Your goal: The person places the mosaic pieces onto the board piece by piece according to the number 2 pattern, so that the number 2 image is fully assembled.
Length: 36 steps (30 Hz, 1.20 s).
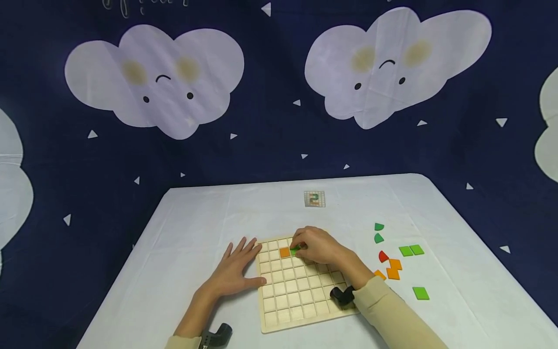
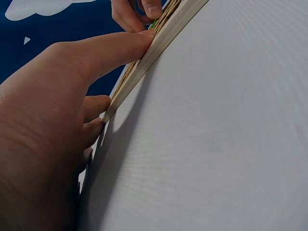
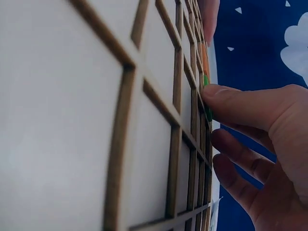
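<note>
A wooden grid board (image 1: 291, 287) lies on the white table. My left hand (image 1: 234, 271) rests at its left side with spread fingers; the thumb touches the edge, as the left wrist view also shows. Near the board's far edge, my right hand (image 1: 320, 245) pinches a green tile (image 1: 294, 251) over a square in the far rows. Directly left of that, an orange square tile (image 1: 285, 252) sits in a square of the grid. In the right wrist view the thumb and fingers meet at the green tile (image 3: 207, 103), partly hidden by them.
Right of the board lie green squares (image 1: 417, 249), orange squares (image 1: 393, 274), a red quarter-round piece (image 1: 383, 256) and dark green quarter-round pieces (image 1: 379, 238). A small pattern card (image 1: 314, 198) lies behind the board. A dark cloud-print curtain (image 1: 279, 145) hangs behind the table.
</note>
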Motion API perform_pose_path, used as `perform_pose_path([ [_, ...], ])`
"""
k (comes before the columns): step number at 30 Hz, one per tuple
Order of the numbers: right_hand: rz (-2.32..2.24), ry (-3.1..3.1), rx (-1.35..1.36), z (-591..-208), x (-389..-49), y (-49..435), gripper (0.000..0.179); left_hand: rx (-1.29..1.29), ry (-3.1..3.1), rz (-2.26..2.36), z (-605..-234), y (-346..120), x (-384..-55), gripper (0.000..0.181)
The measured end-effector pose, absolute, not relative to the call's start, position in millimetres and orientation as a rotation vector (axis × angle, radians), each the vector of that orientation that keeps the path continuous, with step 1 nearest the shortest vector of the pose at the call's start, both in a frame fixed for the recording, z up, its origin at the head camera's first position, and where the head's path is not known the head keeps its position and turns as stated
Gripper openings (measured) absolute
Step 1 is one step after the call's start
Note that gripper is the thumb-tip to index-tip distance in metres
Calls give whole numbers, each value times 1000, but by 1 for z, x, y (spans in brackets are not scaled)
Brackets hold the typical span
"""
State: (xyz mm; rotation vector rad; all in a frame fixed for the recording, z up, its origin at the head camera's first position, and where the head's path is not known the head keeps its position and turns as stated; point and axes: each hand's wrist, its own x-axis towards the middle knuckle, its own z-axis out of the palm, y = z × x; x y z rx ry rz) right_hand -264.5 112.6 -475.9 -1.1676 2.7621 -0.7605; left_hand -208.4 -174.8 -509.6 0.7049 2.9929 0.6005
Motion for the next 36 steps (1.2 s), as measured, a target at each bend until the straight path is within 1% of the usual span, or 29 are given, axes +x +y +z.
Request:
perform_pose_path([
  [14, -754, 2788, -1073, -473, -262, 118, 14, 704, 2985, 602, -508, -175, -208, 97],
  [21, -781, 2800, -1039, -474, -261, 132, 18, 713, 2986, 616, -508, -175, -208, 97],
  [28, -790, 2857, -991, -472, -259, 148, 15, 725, 2989, 609, -506, -176, -207, 97],
  [36, -808, 2879, -910, -469, -257, 163, 18, 711, 2985, 602, -508, -176, -208, 98],
])
